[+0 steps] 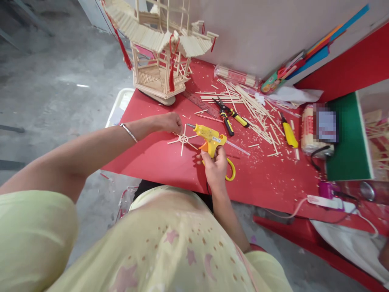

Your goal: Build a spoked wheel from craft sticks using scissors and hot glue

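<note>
In my right hand (216, 166) is a yellow hot glue gun (209, 135), gripped by its handle, its nozzle pointing left. A clear glue stick (238, 147) sticks out of its back. Just left of the nozzle, my left hand (170, 123) has its fingers closed; whatever they may pinch is hidden. Beneath these lies a small wheel-shaped piece of thin wooden sticks (183, 139), with spokes around a hexagonal middle. One spoke runs towards my left fingers, but I cannot tell whether they touch it. A yellow scissors handle (231, 170) shows beside my right hand.
A wooden-stick pavilion (161, 61) with red tassels stands at the back left of the red table (136, 150). Behind the glue gun lie black-and-yellow pliers (229, 115), loose sticks (249, 105) and a yellow cutter (289, 132). A white power strip (330, 202) lies right.
</note>
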`<state>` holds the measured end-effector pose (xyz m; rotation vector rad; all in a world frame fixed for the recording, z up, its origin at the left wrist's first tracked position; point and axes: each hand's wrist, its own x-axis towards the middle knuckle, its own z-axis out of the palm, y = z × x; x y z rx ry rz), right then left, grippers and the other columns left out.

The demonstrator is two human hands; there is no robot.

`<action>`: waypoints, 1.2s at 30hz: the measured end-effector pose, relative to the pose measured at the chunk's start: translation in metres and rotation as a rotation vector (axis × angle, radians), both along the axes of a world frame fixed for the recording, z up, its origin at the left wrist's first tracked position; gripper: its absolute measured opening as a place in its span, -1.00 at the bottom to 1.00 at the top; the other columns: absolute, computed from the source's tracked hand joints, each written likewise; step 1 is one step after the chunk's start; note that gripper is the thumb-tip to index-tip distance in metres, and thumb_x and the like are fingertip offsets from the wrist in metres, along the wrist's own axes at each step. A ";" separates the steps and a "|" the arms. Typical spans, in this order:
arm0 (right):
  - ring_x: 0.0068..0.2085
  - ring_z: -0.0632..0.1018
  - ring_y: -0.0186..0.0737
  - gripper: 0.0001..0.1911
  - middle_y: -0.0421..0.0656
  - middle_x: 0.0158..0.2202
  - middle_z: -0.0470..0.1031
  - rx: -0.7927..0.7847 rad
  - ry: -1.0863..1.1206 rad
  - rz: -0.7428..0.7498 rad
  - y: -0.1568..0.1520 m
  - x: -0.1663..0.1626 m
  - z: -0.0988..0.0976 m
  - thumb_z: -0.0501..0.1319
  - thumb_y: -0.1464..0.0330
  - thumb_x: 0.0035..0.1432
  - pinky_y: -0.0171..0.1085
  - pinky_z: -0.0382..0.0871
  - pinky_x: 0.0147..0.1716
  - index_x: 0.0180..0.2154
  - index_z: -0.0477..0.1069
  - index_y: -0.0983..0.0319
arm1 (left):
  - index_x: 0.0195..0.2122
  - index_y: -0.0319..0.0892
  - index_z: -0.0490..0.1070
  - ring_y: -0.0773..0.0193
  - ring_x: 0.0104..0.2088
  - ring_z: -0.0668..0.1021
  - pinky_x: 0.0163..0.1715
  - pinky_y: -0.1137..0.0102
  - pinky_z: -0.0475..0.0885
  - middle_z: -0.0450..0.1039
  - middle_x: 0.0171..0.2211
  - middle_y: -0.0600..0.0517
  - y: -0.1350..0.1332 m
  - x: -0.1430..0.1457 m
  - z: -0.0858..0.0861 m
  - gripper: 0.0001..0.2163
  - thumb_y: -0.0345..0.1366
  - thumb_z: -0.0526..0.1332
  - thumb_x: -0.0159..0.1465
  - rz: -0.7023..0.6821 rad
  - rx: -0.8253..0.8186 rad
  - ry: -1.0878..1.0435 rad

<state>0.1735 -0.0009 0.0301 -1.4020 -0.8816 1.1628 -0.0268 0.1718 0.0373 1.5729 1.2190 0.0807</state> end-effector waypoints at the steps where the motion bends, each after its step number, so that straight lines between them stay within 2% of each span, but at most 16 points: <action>1: -0.46 0.58 -0.33 -0.67 -0.32 -0.38 0.53 0.005 -0.022 -0.004 0.001 0.001 0.001 0.34 0.19 0.13 -0.33 0.54 -0.47 -0.14 0.28 0.12 | -0.66 -0.24 0.50 0.40 -0.60 0.31 -0.56 0.43 0.09 0.35 -0.68 0.05 0.000 0.000 -0.001 -0.91 -0.44 0.38 -0.08 0.004 -0.004 -0.005; 5: -0.49 0.49 -0.35 -0.73 -0.33 -0.40 0.47 0.031 -0.148 0.012 0.001 0.009 0.002 0.29 0.20 0.15 -0.33 0.46 -0.45 -0.15 0.32 0.13 | -0.68 -0.22 0.48 0.41 -0.61 0.29 -0.56 0.43 0.07 0.32 -0.68 0.07 0.001 0.000 -0.005 -0.90 -0.41 0.38 -0.10 0.006 0.009 -0.008; 8: -0.43 0.48 -0.30 -0.72 -0.27 -0.37 0.48 0.079 -0.355 0.060 0.001 0.017 0.004 0.26 0.17 0.17 -0.30 0.41 -0.39 -0.13 0.40 0.16 | -0.68 -0.22 0.49 0.43 -0.61 0.25 -0.56 0.42 0.05 0.29 -0.69 0.09 0.001 -0.001 -0.004 -0.91 -0.40 0.36 -0.09 0.012 0.023 0.011; 10: -0.35 0.50 -0.23 -0.64 -0.20 -0.30 0.52 0.111 -0.545 0.069 0.002 0.021 0.005 0.27 0.09 0.17 -0.25 0.41 -0.30 -0.10 0.43 0.18 | -0.68 -0.22 0.50 0.43 -0.61 0.25 -0.55 0.41 0.05 0.28 -0.69 0.09 0.000 -0.002 -0.001 -0.91 -0.40 0.35 -0.09 0.046 0.032 0.011; 14: -0.12 0.54 0.00 -0.40 0.04 -0.11 0.55 0.095 -1.012 -0.022 0.013 0.017 0.007 0.31 -0.08 0.14 -0.14 0.39 -0.16 -0.01 0.43 0.26 | -0.66 -0.21 0.53 0.41 -0.61 0.28 -0.56 0.41 0.09 0.36 -0.67 0.05 0.000 -0.007 0.006 -0.90 -0.35 0.38 -0.07 0.091 0.044 0.000; 16: -0.08 0.53 0.04 -0.41 0.09 -0.07 0.53 0.040 -1.177 -0.019 0.021 0.011 0.006 0.29 -0.03 0.19 -0.14 0.36 -0.17 0.04 0.43 0.29 | -0.66 -0.21 0.52 0.41 -0.62 0.28 -0.57 0.41 0.10 0.37 -0.67 0.05 0.000 -0.009 0.006 -0.89 -0.34 0.38 -0.06 0.085 0.043 -0.010; 18: -0.13 0.54 0.00 -0.51 0.07 -0.08 0.52 -0.009 -1.276 0.021 0.028 0.005 0.005 0.26 0.08 0.25 -0.19 0.32 -0.23 0.05 0.43 0.29 | -0.68 -0.20 0.51 0.41 -0.62 0.30 -0.57 0.42 0.12 0.37 -0.68 0.05 0.000 -0.011 0.003 -0.89 -0.37 0.36 -0.06 0.081 0.035 -0.029; 23: -0.23 0.51 -0.11 -0.61 0.00 -0.14 0.51 0.011 -1.392 0.074 0.038 -0.003 0.000 0.21 0.20 0.26 -0.25 0.21 -0.35 0.04 0.43 0.28 | -0.65 -0.21 0.51 0.40 -0.62 0.33 -0.57 0.45 0.16 0.37 -0.69 0.07 -0.001 -0.015 -0.005 -0.93 -0.44 0.31 -0.06 0.105 0.007 -0.052; 36: -0.30 0.47 -0.17 -0.63 -0.03 -0.15 0.50 -0.035 -1.451 0.153 0.045 -0.001 -0.001 0.19 0.22 0.27 -0.25 0.08 -0.42 0.04 0.42 0.28 | -0.58 -0.22 0.53 0.42 -0.64 0.31 -0.61 0.46 0.16 0.36 -0.68 0.09 0.001 -0.020 -0.019 -0.94 -0.37 0.29 -0.02 0.116 0.004 -0.079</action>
